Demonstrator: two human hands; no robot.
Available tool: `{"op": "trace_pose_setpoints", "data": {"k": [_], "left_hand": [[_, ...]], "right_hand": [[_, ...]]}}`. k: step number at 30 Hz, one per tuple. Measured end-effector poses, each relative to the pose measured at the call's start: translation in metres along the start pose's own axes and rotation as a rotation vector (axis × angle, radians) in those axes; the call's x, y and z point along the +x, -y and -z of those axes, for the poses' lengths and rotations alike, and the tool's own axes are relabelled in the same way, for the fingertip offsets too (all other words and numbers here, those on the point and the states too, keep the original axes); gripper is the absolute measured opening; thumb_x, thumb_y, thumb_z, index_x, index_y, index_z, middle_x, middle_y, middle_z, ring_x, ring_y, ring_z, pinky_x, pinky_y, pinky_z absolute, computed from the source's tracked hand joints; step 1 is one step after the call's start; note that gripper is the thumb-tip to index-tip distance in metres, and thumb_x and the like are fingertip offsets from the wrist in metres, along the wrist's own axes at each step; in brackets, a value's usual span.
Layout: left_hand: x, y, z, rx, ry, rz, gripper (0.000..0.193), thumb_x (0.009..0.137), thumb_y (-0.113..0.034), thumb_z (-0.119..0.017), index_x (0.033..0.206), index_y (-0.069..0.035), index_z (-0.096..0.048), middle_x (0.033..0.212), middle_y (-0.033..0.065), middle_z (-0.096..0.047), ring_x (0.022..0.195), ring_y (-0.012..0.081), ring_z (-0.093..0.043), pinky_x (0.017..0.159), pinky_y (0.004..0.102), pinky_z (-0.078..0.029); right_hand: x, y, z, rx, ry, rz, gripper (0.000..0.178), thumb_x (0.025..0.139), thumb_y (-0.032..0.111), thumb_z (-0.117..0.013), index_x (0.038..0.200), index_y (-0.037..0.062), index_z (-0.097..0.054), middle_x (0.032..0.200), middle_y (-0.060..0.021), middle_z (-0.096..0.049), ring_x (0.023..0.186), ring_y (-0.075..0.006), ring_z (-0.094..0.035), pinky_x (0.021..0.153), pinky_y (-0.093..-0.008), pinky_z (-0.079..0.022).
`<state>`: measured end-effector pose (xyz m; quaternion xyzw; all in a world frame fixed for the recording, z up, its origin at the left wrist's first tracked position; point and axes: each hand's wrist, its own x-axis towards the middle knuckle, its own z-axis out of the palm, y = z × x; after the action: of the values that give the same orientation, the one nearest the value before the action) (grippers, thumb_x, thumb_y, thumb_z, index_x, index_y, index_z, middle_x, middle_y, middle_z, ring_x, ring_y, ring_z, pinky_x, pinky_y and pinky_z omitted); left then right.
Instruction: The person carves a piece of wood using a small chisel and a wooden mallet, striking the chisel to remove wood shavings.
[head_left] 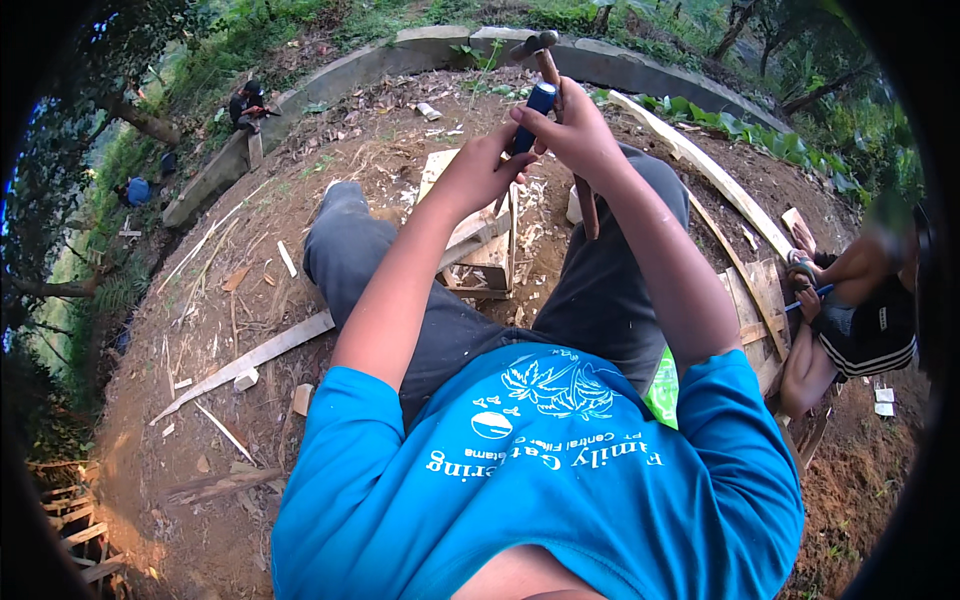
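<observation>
My left hand point(484, 170) is closed around the lower part of a dark blue cylinder point(536, 108) with a pale, shiny top end; its lower end is largely hidden by my fingers. In my right hand point(578, 130) is a hammer point(548, 66), its metal head up and its wooden handle running down past the palm. The right thumb lies against the blue cylinder, so both hands are close together. Below them, between my knees, stands a small wooden frame of boards point(488, 262), with wood shavings point(532, 225) on the soil beside it.
At the right another person point(840, 320) sits low, holding a blue-handled tool point(815, 296) beside boards point(745, 300). A long pale plank point(705, 170) slants there. Another plank point(255, 360) lies left. A curved concrete edge point(640, 68) bounds the slope; a further person point(248, 105) sits far left.
</observation>
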<state>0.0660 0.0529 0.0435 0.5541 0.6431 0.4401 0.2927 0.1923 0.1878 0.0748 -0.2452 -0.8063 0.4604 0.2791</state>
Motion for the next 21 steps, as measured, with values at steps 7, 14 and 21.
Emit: {"op": "trace_pose_setpoints", "data": {"k": [7, 14, 21], "left_hand": [[-0.010, 0.000, -0.003, -0.069, -0.030, -0.013, 0.032, 0.102, -0.022, -0.066, 0.131, -0.009, -0.058, 0.093, 0.0089, -0.076, 0.083, 0.0195, -0.076, 0.078, 0.0358, -0.058], [-0.004, 0.006, 0.003, -0.099, 0.031, -0.003, 0.036, 0.102, -0.023, -0.067, 0.131, -0.005, -0.057, 0.096, 0.0085, -0.073, 0.085, 0.0164, -0.072, 0.081, 0.0333, -0.057], [-0.005, -0.002, 0.003, -0.101, 0.022, 0.024, 0.029, 0.102, -0.014, -0.063, 0.129, -0.005, -0.056, 0.096, 0.0110, -0.074, 0.079, 0.0197, -0.073, 0.074, 0.0362, -0.059]], "right_hand": [[-0.004, 0.000, -0.002, -0.095, 0.007, 0.015, 0.053, 0.094, 0.031, -0.079, 0.123, -0.0024, -0.049, 0.085, -0.0026, -0.062, 0.065, -0.0093, -0.064, 0.059, -0.0250, -0.053], [-0.002, 0.012, 0.001, 0.003, 0.022, -0.034, 0.049, 0.088, 0.036, -0.082, 0.108, -0.0015, -0.057, 0.092, -0.0094, -0.067, 0.082, -0.0179, -0.067, 0.077, -0.0341, -0.053], [-0.007, 0.021, -0.003, 0.121, 0.075, -0.077, 0.044, 0.092, 0.030, -0.080, 0.109, -0.0020, -0.054, 0.084, -0.0072, -0.067, 0.071, -0.0130, -0.070, 0.064, -0.0280, -0.056]]}}
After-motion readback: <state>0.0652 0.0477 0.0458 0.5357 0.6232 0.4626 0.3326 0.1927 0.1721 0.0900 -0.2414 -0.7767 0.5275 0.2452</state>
